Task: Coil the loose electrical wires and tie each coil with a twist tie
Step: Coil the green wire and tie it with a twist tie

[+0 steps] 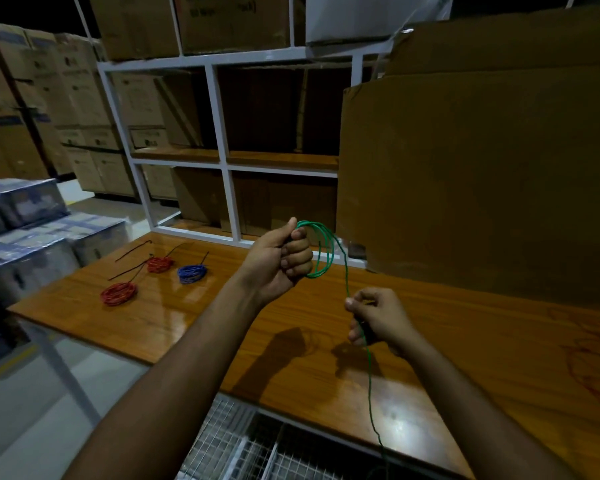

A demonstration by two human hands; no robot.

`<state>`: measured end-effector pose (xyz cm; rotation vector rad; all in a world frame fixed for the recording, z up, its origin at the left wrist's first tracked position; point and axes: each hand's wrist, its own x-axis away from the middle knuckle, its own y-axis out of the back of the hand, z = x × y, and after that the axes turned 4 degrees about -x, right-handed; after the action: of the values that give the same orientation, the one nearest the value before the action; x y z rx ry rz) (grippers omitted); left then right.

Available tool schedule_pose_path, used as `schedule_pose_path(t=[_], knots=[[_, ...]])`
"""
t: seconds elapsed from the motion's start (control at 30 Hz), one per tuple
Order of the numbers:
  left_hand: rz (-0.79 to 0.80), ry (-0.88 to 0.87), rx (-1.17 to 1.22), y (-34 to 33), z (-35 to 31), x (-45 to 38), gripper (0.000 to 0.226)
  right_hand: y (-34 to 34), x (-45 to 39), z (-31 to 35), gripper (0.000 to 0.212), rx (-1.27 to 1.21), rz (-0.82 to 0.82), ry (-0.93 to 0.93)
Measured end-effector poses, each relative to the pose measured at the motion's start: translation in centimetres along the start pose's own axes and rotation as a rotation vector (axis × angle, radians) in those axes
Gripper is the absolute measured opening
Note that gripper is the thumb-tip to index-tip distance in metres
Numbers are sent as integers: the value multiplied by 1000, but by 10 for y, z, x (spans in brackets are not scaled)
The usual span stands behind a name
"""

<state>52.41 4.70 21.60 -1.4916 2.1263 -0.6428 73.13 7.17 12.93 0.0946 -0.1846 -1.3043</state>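
The wooden table (430,341) fills the lower half of the view, with large cardboard sheets (482,168) at 2 o'clock and a white shelf frame (222,133) at 12 o'clock. On the table at 9 o'clock lie three finished coils, two red coils (118,293) and one blue coil (192,273), with thin dark twist ties (132,250) beside them.

The left hand (279,259), near the centre, is closed in a fist around one side of the green coil (321,251), which has a few loops and is held above the table. The right hand (374,318), at 4 o'clock from the coil, pinches the green wire (369,375) between thumb and forefinger; the loose tail runs down past the table edge at 6 o'clock.

The coiling looks only partly done. To do it well, I think the right hand should let the wire slide under light tension and lay each new loop the same size as the others, while the left hand opens only enough to catch it, so the loops do not spring apart.
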Motion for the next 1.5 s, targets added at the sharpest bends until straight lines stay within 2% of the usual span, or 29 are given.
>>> schedule_pose_path(t=[0.13,0.17,0.23,0.3,0.37,0.43,0.5,0.53,0.63,0.67,0.7,0.77,0.8,0.83,0.87,0.97,1.03,1.13,1.17,1.23,1.3,1.37,1.43,1.5], knots=[[-69,-54,-58,-1,1,-2,29,-24,23,23,19,576,-21,178],[-87,-64,-77,0,1,-3,28,-29,30,33,16,671,52,193],[-118,-77,-118,2,3,-3,27,-35,41,50,31,863,211,239],[-147,-97,-191,5,6,-3,27,-37,47,65,39,1018,245,397],[-172,-116,-262,7,9,-3,27,-36,55,78,29,1048,64,609],[-174,-117,-309,6,11,-1,28,-32,57,83,16,1001,-197,879],[-163,-105,-401,4,13,2,29,-28,51,82,14,965,-379,1030],[-159,-95,-443,3,15,3,28,-26,48,81,16,977,-429,1042],[-143,-61,-424,4,18,3,28,-23,36,82,24,904,-470,889],[-136,-53,-367,4,19,4,27,-21,34,83,27,839,-407,781],[-132,-47,-304,5,18,4,27,-16,31,83,28,732,-255,659],[-126,-37,-214,8,18,4,26,-4,32,85,20,403,208,383],[-121,-33,-198,9,17,4,26,3,33,87,17,249,367,298],[-114,-24,-202,10,18,5,26,10,33,90,17,160,435,270],[-104,-7,-217,10,19,6,25,15,32,92,17,167,409,302],[-41,79,-305,2,28,8,27,18,19,102,13,544,8,582],[1,108,-289,-5,31,9,29,17,13,107,6,660,-185,700],[3,125,-164,-9,25,10,27,20,-1,98,37,694,-298,598],[-5,127,-142,-8,23,10,29,20,-2,93,46,693,-261,528],[-25,121,-120,-7,18,12,31,23,-5,78,54,503,-33,359],[-42,83,-123,-5,11,12,29,30,-6,55,44,198,235,204],[-53,42,-145,-3,1,11,30,38,-9,23,22,0,433,99],[-67,18,-165,0,-8,8,33,40,-9,-3,8,-125,549,-20],[-77,-2,-159,0,-13,7,34,31,-2,-15,12,-181,603,-113]])
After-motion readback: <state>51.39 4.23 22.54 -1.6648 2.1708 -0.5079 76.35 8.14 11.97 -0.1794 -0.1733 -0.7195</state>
